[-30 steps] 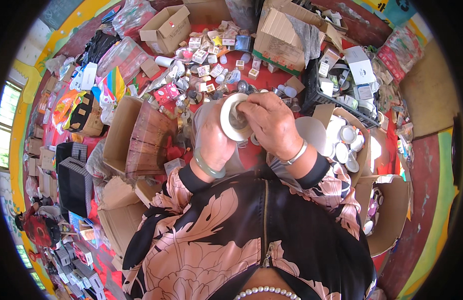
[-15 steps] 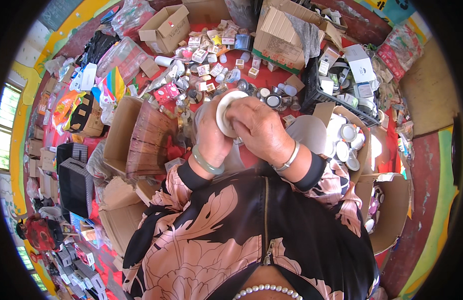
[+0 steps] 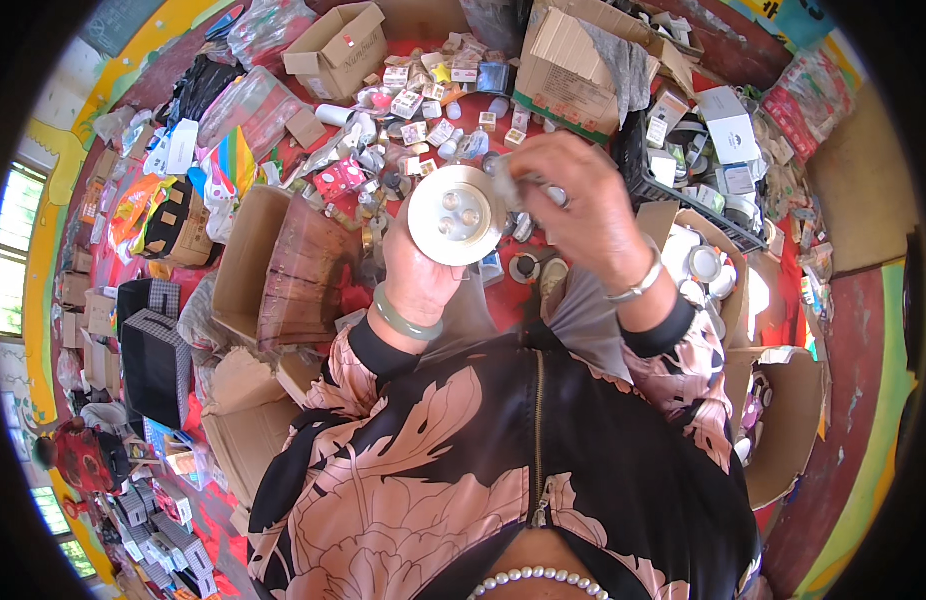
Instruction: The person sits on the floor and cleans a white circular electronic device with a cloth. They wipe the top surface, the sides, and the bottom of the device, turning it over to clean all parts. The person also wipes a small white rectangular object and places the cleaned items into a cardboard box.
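A round white downlight [image 3: 457, 238] with three small lenses in its face is in my left hand [image 3: 415, 272]. My fingers close round it from below and behind, and its face is turned up toward me. Just right of the lamp, my right hand [image 3: 586, 200] is raised and blurred by motion, its fingers bent together. A small greyish piece [image 3: 506, 184] shows at those fingertips, too smeared to name. Beyond my hands, small boxes [image 3: 414, 133] and loose lamp parts lie spread over red floor covering.
An open carton [image 3: 728, 232] of white round lamps stands at my right, beside a black crate [image 3: 698, 205] of mixed parts. Another open carton [image 3: 245, 268] is on my left. Cardboard boxes [image 3: 338, 52] stand at the back. A person in red [image 3: 88, 462] is far left.
My hands have come apart. The downlight has tipped from edge-on to face up in my left hand, and my right hand has moved right and away from it.
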{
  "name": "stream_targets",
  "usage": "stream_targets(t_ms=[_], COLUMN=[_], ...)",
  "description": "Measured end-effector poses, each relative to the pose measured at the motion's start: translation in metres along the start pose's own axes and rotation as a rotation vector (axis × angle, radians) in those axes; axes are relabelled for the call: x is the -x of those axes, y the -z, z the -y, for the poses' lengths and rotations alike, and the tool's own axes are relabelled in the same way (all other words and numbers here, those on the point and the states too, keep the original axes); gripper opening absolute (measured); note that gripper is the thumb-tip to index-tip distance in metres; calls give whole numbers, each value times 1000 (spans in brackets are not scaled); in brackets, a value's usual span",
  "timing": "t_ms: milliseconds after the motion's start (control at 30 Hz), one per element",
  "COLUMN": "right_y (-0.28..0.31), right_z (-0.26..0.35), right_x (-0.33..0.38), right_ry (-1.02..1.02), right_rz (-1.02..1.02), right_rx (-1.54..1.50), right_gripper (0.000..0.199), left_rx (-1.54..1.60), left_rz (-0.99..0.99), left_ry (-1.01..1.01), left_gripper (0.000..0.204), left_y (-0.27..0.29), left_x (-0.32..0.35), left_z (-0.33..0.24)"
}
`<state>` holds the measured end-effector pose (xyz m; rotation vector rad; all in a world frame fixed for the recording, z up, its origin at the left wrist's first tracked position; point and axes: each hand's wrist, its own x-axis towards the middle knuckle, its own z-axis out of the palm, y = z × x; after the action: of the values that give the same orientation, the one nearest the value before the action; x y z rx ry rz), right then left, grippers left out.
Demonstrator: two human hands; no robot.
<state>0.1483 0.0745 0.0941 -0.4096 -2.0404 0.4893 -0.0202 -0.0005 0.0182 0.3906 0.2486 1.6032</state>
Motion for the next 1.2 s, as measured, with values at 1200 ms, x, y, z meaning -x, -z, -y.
stream_targets(t_ms=[1200], right_y=[-34], right_z=[10], right_x=[27], right_ry=[215], right_rz=[-49], right_rx=[144], right_gripper=[29], left_rx=[-335], left_rz=[-74], left_ry=[-91], left_gripper=[30], left_y=[-10], left_x=[4], left_z=[25])
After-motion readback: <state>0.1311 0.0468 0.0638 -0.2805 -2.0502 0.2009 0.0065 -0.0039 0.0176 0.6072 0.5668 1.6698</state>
